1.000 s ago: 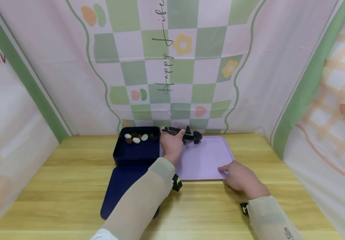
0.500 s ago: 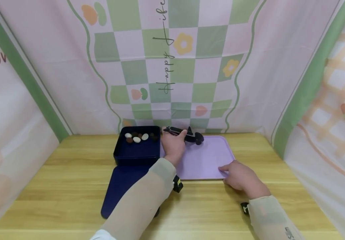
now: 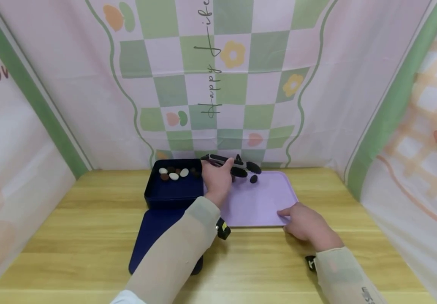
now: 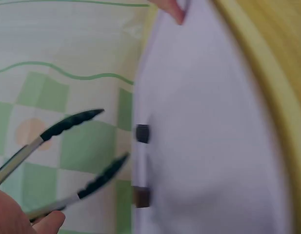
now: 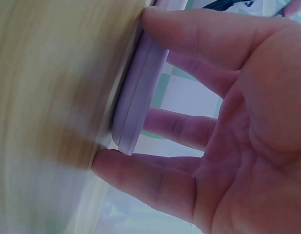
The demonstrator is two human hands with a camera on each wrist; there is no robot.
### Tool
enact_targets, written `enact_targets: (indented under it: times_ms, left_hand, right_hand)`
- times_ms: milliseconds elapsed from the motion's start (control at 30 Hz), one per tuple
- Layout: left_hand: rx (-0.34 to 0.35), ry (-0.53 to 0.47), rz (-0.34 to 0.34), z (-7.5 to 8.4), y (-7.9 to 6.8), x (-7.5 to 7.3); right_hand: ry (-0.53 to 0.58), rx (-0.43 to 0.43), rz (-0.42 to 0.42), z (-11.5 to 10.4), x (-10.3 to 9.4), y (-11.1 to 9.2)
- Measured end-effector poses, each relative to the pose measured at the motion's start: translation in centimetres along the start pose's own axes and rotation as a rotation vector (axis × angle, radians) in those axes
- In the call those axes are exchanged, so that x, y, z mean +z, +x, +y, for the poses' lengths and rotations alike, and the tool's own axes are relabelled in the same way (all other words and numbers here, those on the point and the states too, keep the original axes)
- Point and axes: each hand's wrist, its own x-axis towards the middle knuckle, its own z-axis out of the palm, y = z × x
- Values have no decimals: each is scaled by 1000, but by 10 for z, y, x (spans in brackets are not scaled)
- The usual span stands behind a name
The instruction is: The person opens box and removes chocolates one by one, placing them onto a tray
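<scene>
My left hand (image 3: 218, 181) holds a pair of tongs (image 4: 67, 129) with metal arms and black scalloped tips. The tips stand apart above the back of the lilac tray (image 3: 256, 207). Under them on the tray lie a black pebble (image 3: 253, 179) and a brown pebble (image 4: 141, 196), the latter mostly hidden by the tongs and hand in the head view. My right hand (image 3: 305, 223) grips the tray's near right corner, its thumb and fingers set around the rim in the right wrist view. Left of the tray, a navy box (image 3: 174, 203) contains several white, brown and dark pebbles (image 3: 174, 176).
A navy lid (image 3: 153, 236) lies on the wooden table (image 3: 256, 266) in front of the box, partly under my left forearm. A patterned curtain (image 3: 229, 105) hangs close behind the box and tray, with more cloth on both sides.
The tongs' tips, close together before, have spread apart, and a black pebble now shows on the tray below them. My left hand has shifted slightly; the right hand keeps its place on the corner.
</scene>
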Motion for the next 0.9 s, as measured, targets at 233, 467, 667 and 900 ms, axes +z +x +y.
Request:
enact_targets:
  times_ms: [233,467,667,900]
  left_hand:
    - [45,-80,-5,35,17,-29]
    - [196,-25,5,60,40,-66]
    - [305,77,26,76,59,-101]
    - [327,297,71,80,81,-147]
  right_hand:
    - [-2,0,1,-2,1,0]
    - [7,8,-1,-3,0,-1]
    - [12,16,-2,-4,-1,-2]
    - [2,9,0,-1,0,0]
